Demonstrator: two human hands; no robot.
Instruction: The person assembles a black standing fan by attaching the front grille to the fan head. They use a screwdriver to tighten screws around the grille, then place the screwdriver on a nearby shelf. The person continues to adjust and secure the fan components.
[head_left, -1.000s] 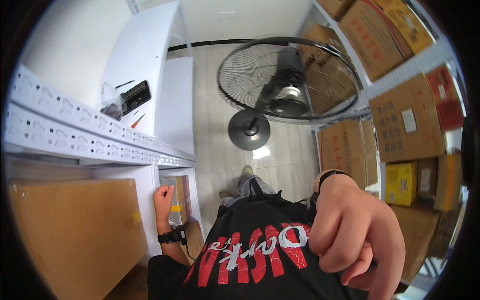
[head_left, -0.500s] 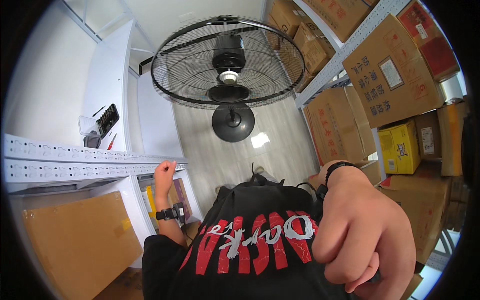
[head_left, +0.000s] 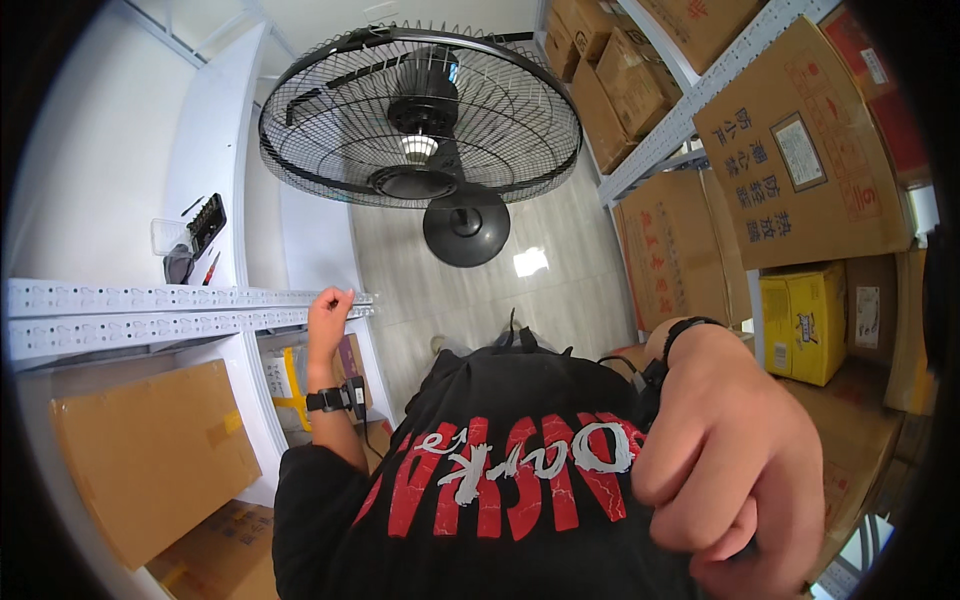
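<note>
My left hand is held up beside the end of a white perforated shelf beam. Its fingers are curled in, and whatever they may hold is too small to make out. A black band with a small device wraps that wrist. Close to the camera at the lower right, my right hand is closed, knuckles up and fingertips tucked under. Anything inside it is hidden. A dark band circles the right wrist. Between my hands is my black shirt with red and white print.
A black standing fan stands ahead on the grey floor. Brown cartons and a yellow box fill the right shelves. On the left shelf lie a black bit set and a red-handled screwdriver; a carton sits below.
The fan's head has swung a little left, and the whole view has shifted slightly. Both hands keep nearly the same closed pose, the left one appearing slightly higher.
</note>
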